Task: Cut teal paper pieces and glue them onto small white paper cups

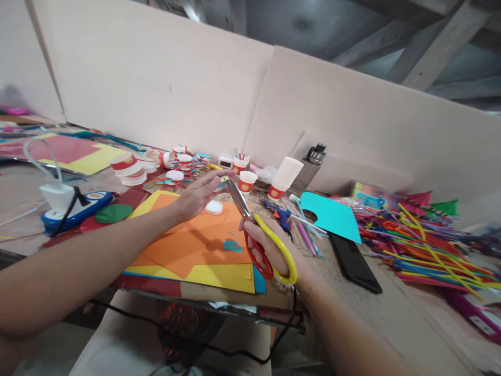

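right hand point(270, 250) gripping scissors point(258, 230), blades pointing up-left | left hand point(198, 196) hovering open over orange paper point(195, 243) | paper overhanging table edge point(203, 300), straws point(422, 245) crowding right

Two hands, the left point(198, 196) and the right point(270, 250), work over a craft table holding one pair of scissors point(258, 230), one phone point(354, 261), one glue gun point(279, 213), one dark bottle point(309, 167) and one sheet of teal paper point(332, 214). One white lid point(214, 208) lies on the orange sheets point(188, 240), at least three of them. Upright red paper cups point(246, 181) number perhaps three beside one stack point(284, 180); the straws point(422, 250) are too many to count.
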A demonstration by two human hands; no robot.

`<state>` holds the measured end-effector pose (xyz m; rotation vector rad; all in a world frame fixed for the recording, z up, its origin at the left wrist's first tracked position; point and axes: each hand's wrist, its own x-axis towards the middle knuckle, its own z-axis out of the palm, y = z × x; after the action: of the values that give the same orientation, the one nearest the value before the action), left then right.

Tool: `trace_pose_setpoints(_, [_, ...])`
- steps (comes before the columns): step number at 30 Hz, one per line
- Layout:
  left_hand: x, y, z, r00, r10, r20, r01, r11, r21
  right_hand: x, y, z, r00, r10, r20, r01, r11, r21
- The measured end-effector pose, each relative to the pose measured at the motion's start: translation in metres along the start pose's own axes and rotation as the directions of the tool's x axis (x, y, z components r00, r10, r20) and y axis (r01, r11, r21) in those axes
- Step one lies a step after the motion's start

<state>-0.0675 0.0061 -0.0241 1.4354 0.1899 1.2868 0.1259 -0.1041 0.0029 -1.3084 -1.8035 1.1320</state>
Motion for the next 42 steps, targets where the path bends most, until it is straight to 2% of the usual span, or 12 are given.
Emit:
trace_pose_setpoints(8, [0.000, -0.001, 0.001, 1.000, -0.016, -0.010, 0.016, 1.000, -0.008, -0.002, -0.005, 0.002, 0.999, 0.046, -0.003, -0.046, 0.997, 0.055])
trace_pose_setpoints(16, [0.000, -0.001, 0.001, 1.000, -0.016, -0.007, 0.016, 1.000, -0.004, -0.002, -0.005, 0.001, 1.000, -0.001, -0.011, 0.001, 0.999, 0.036])
trace_pose_setpoints(26, [0.000, 0.001, 0.003, 0.999, -0.029, -0.019, 0.028, 0.999, -0.028, -0.003, -0.009, 0.000, 0.998, 0.066, -0.003, -0.066, 0.995, 0.068])
trace_pose_setpoints(42, [-0.001, 0.001, 0.004, 1.000, -0.022, 0.008, 0.022, 1.000, -0.013, -0.004, -0.010, 0.000, 0.999, 0.049, -0.018, -0.048, 0.998, 0.048])
